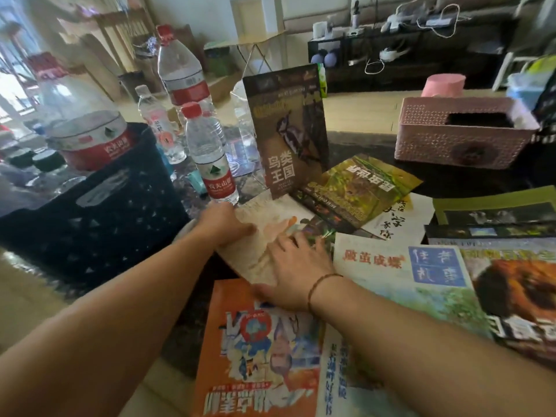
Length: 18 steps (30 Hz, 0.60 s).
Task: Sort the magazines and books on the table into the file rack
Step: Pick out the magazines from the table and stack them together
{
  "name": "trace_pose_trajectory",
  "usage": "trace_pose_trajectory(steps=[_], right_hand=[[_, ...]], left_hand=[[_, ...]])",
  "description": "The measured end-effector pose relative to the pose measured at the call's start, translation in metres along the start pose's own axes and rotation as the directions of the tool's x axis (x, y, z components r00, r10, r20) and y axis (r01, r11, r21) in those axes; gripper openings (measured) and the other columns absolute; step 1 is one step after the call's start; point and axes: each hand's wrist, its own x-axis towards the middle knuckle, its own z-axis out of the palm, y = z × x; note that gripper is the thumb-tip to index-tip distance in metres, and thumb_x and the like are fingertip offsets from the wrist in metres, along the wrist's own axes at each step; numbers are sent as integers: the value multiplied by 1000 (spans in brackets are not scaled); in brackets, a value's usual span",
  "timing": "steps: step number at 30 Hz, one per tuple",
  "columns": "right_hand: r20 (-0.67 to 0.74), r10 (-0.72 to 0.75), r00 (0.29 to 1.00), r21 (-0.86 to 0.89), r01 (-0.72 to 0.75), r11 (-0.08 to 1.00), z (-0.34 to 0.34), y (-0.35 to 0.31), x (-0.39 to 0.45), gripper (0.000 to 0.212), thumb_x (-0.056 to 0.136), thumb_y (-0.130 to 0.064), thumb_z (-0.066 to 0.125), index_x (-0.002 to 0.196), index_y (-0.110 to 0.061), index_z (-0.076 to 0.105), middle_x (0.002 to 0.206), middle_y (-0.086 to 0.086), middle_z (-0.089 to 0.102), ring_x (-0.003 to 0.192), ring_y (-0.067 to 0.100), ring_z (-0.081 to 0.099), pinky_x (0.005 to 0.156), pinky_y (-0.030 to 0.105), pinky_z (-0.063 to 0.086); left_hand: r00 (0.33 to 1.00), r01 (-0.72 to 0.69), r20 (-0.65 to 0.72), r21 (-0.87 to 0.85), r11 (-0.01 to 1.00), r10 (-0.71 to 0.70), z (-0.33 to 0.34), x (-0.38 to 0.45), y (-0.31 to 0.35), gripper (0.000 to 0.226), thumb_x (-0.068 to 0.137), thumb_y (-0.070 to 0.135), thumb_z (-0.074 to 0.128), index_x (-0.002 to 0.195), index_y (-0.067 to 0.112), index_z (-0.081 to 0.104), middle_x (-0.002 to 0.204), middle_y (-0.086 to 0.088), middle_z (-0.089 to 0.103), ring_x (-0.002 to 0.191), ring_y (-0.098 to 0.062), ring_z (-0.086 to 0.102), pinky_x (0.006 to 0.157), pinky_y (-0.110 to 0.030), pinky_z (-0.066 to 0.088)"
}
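A beige book [264, 224] lies flat on the table in front of me. My left hand [224, 224] grips its left edge, with the thumb on the cover. Flat on the cover rests my right hand [298, 266], fingers spread. Right behind the book a brown bird magazine [288, 130] stands upright in a clear file rack [240, 97] that is hard to make out. Loose magazines lie around: a green one [361, 188], an orange one [261, 356], a white one with red characters [391, 266] and one with a brown animal [517, 290].
Several water bottles [210, 158] stand left of the upright magazine. A black crate [99, 212] holding a large jug [84, 121] takes up the left side. A pink basket [460, 136] sits at the back right. More magazines overlap at the right edge [496, 212].
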Motion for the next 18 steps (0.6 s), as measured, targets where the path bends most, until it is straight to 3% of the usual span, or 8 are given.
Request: trace_pose_trajectory(steps=[2, 3, 7, 11, 13, 16, 18], right_hand=[[-70, 47, 996, 46, -44, 998, 11, -7, -2, 91, 74, -79, 36, 143, -19, 30, 152, 7, 24, 142, 35, 10, 111, 65, 5], [-97, 68, 993, 58, -62, 996, 15, -9, -3, 92, 73, -78, 36, 144, -19, 28, 154, 7, 21, 143, 35, 5, 110, 66, 1], [-65, 135, 989, 77, -130, 989, 14, -26, -5, 91, 83, -67, 36, 151, -13, 8, 160, 12, 2, 145, 36, -11, 111, 65, -7], [-106, 161, 981, 180, -141, 974, 9, -44, -1, 83, 91, -55, 38, 151, -10, 2, 160, 15, 1, 146, 36, -5, 115, 60, -4], [-151, 165, 975, 198, -134, 971, 9, -44, -1, 82, 92, -56, 37, 151, -12, 2, 159, 14, 3, 146, 35, -1, 115, 60, -1], [-201, 152, 968, 222, -106, 969, 7, -41, -7, 76, 95, -54, 33, 151, -14, 1, 160, 12, 4, 146, 34, 2, 115, 59, 4], [-236, 139, 962, 229, -84, 970, 4, -41, -10, 72, 96, -51, 31, 151, -14, 2, 159, 12, 6, 146, 34, 6, 115, 59, 7]], left_hand=[[1000, 7, 31, -89, 996, -4, -15, 2, 3, 34, 89, 41, 64, 101, 9, 62, 98, -8, 62, 73, -16, 55, 55, -23, 39], [999, 0, 48, -100, 995, 5, -21, 3, 4, 29, 92, 36, 61, 102, 9, 62, 97, -7, 61, 72, -16, 55, 54, -23, 39], [992, -52, 111, -118, 992, 65, -43, 4, 14, 35, 95, 29, 55, 124, 9, 60, 107, -6, 58, 94, -22, 58, 75, -31, 48], [989, -63, 122, -180, 982, 86, -58, -4, 20, 36, 99, 27, 51, 130, 9, 57, 117, -9, 56, 108, -25, 57, 97, -38, 49], [987, -32, 146, -230, 973, 67, -60, -5, 19, 37, 100, 27, 50, 132, 10, 55, 120, -9, 56, 109, -26, 59, 96, -39, 50], [981, 62, 193, -394, 917, 17, -66, -6, 13, 36, 98, 25, 55, 129, 7, 56, 105, -10, 62, 85, -25, 63, 79, -42, 56], [970, 126, 245, -459, 880, -12, -72, -8, 11, 31, 98, 24, 55, 123, 6, 58, 110, -16, 65, 82, -27, 62, 84, -46, 55]])
